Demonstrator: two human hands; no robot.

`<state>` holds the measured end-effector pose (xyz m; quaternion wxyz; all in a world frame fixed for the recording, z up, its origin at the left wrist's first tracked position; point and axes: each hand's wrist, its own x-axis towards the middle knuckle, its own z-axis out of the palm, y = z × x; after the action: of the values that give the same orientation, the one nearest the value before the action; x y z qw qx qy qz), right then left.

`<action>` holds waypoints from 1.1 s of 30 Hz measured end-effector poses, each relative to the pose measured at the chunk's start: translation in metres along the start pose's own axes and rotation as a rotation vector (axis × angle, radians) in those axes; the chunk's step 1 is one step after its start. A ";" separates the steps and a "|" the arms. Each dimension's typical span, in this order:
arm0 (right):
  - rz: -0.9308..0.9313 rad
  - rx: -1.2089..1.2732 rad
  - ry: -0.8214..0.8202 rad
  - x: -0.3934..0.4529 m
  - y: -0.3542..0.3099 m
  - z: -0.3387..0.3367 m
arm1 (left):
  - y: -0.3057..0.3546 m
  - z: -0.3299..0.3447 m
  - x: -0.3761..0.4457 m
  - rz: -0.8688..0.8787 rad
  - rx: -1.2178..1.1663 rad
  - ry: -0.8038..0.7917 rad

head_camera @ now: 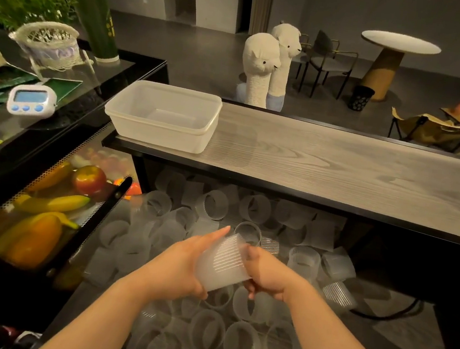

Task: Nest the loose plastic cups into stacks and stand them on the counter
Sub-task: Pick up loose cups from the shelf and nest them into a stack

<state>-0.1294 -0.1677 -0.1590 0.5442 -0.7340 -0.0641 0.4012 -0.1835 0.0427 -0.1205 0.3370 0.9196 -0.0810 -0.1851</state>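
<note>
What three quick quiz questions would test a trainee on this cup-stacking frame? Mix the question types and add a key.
1. True or false: a finished stack of cups already stands on the wooden counter.
2. Which hands hold the ribbed cup? A) left only B) right only C) both
3. Fill in: the only thing standing on the wooden counter is a white plastic ____.

Key:
1. False. The loose cups lie on the lower surface.
2. C. The left hand cradles its side and the right hand grips its other side.
3. Tub, which looks empty.
</note>
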 end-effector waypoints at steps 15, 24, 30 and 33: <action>0.100 -0.828 0.395 0.072 0.012 -0.017 | -0.038 -0.026 -0.005 -0.095 0.001 0.064; -0.203 0.256 0.690 -0.008 -0.024 0.003 | -0.042 -0.035 -0.005 -0.067 0.021 0.026; -0.198 0.548 0.402 -0.033 -0.045 0.022 | -0.025 -0.044 -0.006 0.028 -0.020 -0.039; -0.125 0.540 0.472 -0.039 -0.050 0.024 | -0.020 -0.052 -0.007 0.072 -0.015 -0.057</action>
<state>-0.1543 -0.1504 -0.0978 0.7417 -0.6308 0.1271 0.1891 -0.1693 0.0901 -0.0950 0.3479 0.9079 -0.1222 -0.1997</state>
